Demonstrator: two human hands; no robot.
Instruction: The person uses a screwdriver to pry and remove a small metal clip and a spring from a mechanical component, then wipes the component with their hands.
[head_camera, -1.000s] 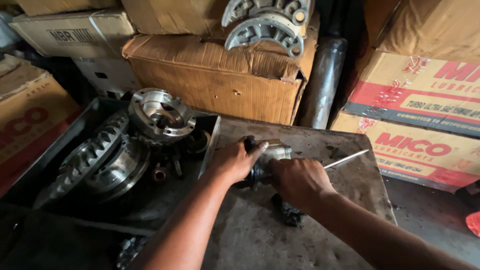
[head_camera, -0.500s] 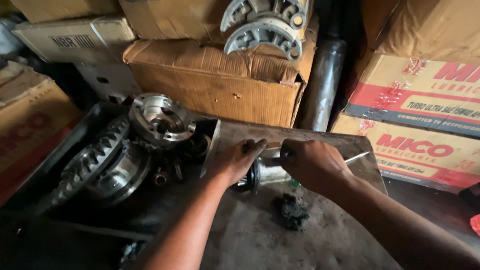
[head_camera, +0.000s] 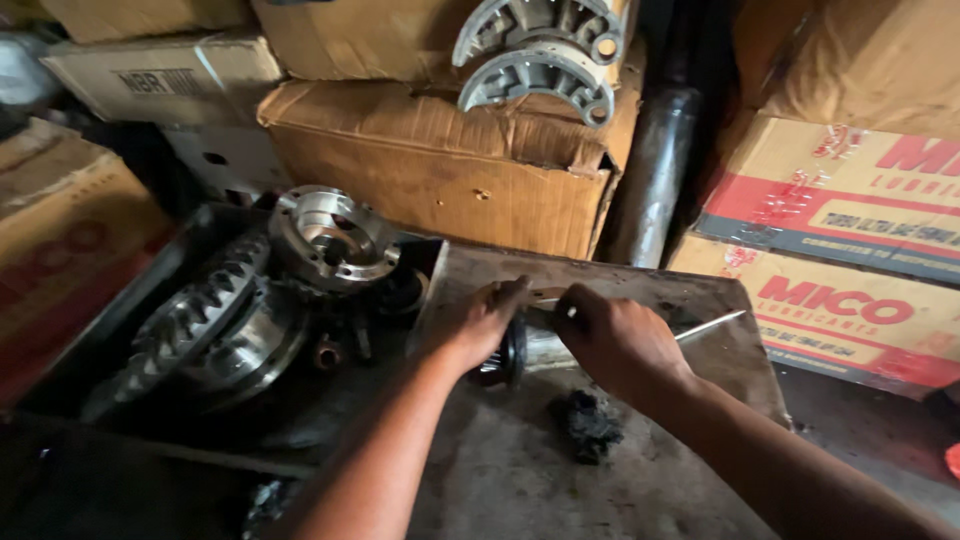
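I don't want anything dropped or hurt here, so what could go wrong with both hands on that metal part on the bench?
The left hand and right hand grip a round metal part on a greasy-looking bench; it could slip or roll. A thin rod points toward the bench edge and might get knocked off. The black lump could smear onto the right forearm.

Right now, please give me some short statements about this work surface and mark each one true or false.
1. Both hands are on a metal shaft part on the metal table. True: left hand, right hand, metal shaft part.
2. A large toothed gear lies to the right of the hands. False: it lies to their left.
3. A black greasy lump lies on the table near the right hand. True.
4. The cardboard boxes behind are stacked on the table. False: they stand behind it.
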